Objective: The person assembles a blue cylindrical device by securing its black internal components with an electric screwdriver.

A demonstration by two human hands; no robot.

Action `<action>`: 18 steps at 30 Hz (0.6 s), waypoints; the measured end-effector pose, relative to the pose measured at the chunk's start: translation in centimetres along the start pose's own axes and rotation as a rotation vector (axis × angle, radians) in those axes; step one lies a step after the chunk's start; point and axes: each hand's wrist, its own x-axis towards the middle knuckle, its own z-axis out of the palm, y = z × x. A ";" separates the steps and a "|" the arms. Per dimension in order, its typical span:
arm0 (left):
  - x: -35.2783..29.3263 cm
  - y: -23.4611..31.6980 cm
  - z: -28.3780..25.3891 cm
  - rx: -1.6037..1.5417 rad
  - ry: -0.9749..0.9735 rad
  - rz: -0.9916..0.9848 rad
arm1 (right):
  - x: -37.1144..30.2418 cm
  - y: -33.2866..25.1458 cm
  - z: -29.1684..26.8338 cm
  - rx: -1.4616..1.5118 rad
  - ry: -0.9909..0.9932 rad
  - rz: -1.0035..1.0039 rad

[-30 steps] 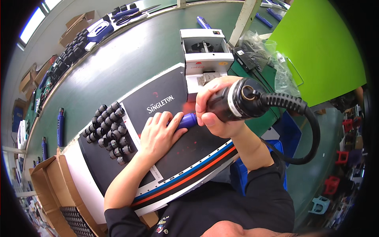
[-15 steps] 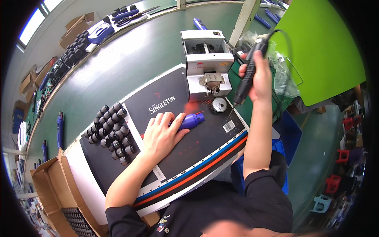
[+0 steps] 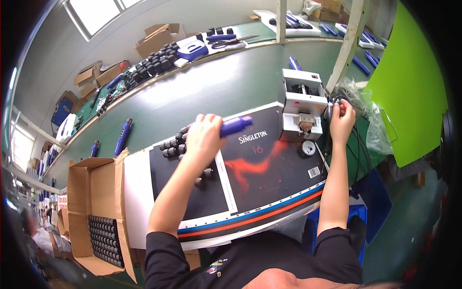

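Observation:
My left hand (image 3: 204,139) is wrapped round a blue cylindrical handle-like part (image 3: 236,126), holding it above the dark printed mat (image 3: 274,178). Beneath that hand, partly hidden by it, black ring-shaped parts (image 3: 169,148) lie in a cluster. At the right side of a grey-white machine (image 3: 304,107), my right hand (image 3: 341,126) has its fingers curled together beside a dark cable; what they hold, if anything, is hidden. A dark tool-like shape (image 3: 328,144) shows below that hand, probably the electric screwdriver. A small round tin (image 3: 308,149) sits in front of the machine.
An open cardboard box (image 3: 98,192) with rows of black parts stands at the left. Blue handles (image 3: 123,137) lie on the green bench (image 3: 207,79). More black parts (image 3: 154,65) line the far shelf. A green board (image 3: 409,96) and plastic bags (image 3: 380,135) are at the right.
My left hand has lifted the blue part off the mat and carried it to the black parts. My right hand has lowered the screwdriver beside the machine. The view has shifted left.

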 end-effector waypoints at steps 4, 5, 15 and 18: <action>2.6 -6.0 0.4 0.075 -0.227 -0.204 | -0.2 -10.0 -2.6 0.432 0.108 -0.148; 3.1 -6.7 0.7 0.016 -0.353 -0.240 | -0.6 -11.5 -2.9 0.504 0.037 -0.188; 1.9 -3.4 -2.0 -0.598 -0.293 -0.318 | -7.1 -19.2 -2.0 0.548 -0.815 -0.446; -0.9 -0.3 -1.2 -1.153 -0.314 -0.331 | -9.3 -18.7 -0.9 0.694 -1.081 -0.292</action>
